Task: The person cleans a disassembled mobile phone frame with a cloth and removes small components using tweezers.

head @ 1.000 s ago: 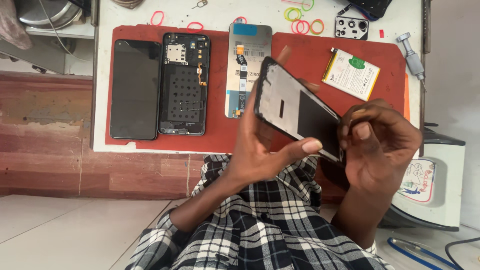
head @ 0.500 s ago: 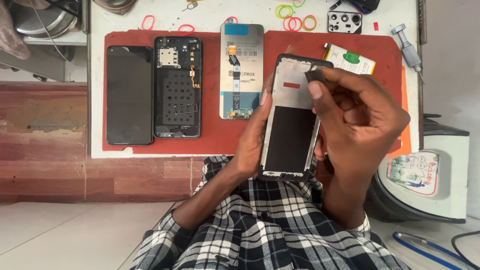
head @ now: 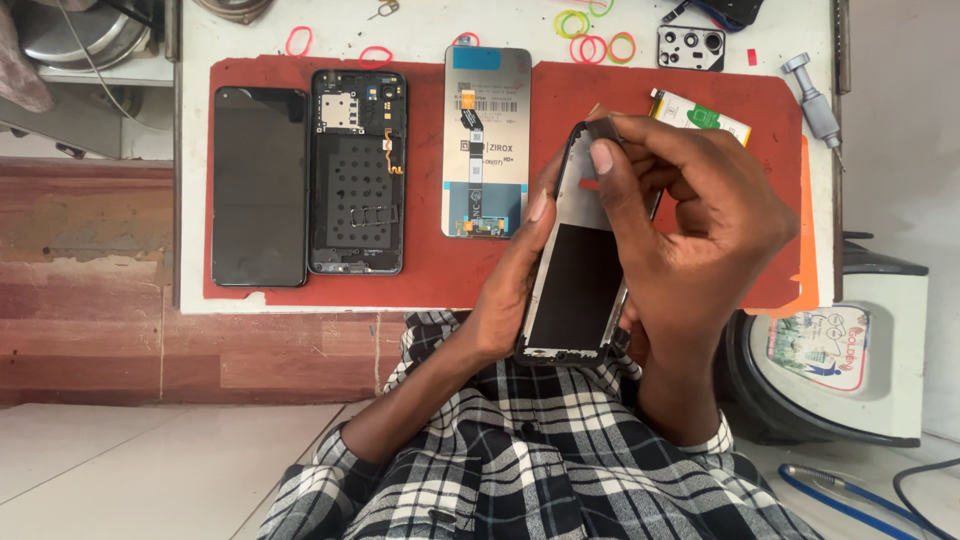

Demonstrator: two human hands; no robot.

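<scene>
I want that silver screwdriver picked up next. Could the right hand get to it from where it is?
Probably yes. The screwdriver lies in the open at the table's right edge, nothing over it. But the right hand is busy on the phone frame and must let go first.

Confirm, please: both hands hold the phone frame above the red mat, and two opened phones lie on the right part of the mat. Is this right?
Not quite. The head view shows the two opened phones on the left part of the red mat, not the right. The rest stands: the left hand and right hand hold the phone frame above it.
</scene>
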